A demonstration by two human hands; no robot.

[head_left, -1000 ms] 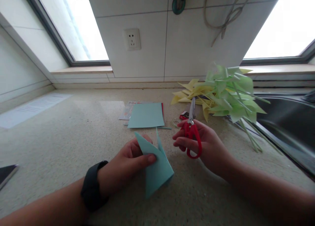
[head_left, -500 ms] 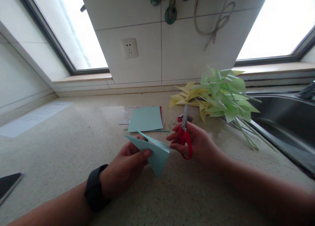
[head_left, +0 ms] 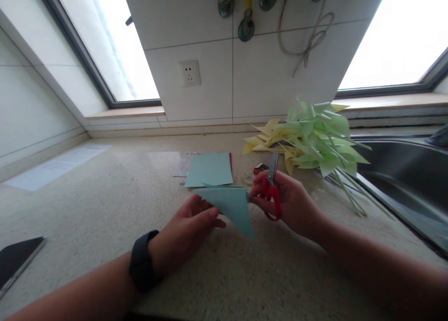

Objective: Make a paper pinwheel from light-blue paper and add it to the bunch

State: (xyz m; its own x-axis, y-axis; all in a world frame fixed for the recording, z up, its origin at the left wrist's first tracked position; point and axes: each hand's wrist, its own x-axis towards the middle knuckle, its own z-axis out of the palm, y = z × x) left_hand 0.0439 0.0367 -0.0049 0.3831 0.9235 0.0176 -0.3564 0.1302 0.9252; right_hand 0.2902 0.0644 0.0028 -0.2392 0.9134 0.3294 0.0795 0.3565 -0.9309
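Kitchen: steel sink [head_left: 402,171], tiled wall [head_left: 210,45]

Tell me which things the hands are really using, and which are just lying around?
In use:
- left hand holding the folded blue paper
- right hand holding the red scissors

Lying about:
- paper pinwheels
- flat blue sheet
- phone
- sink
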